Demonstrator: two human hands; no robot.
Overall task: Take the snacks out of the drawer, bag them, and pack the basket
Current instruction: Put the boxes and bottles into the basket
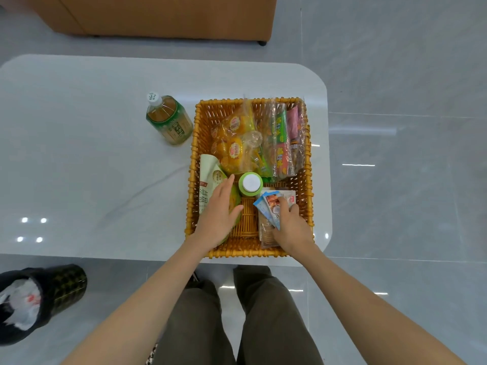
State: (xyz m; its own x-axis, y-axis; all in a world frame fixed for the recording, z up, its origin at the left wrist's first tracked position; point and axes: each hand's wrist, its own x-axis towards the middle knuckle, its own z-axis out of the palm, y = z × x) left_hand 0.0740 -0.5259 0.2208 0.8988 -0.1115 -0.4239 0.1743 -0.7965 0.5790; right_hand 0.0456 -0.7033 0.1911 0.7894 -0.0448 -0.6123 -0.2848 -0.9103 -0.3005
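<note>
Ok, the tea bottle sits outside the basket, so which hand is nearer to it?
Left. The left hand rests near-left in the basket, closer to the tea bottle; the right hand grips a blue packet near-right, farther away.

Woven wicker basket (193, 164); glossy white table (79, 159); shiny plastic snack wrappers (237, 138).

- Basket (193, 164): orange-yellow woven wicker.
- Table (79, 154): white, with faint grey veining.
- Tea bottle (170, 122): green label, amber contents, white cap.
- Lid (250, 183): light green, white centre.
- Packet (267, 206): blue and white.
- Bagged cakes (234, 143): yellow-orange, red logos.
- My trousers (263, 312): plain olive-brown.
- Bin (66, 285): I record black with a yellow check; liner (21, 299) white, red mark.
</note>
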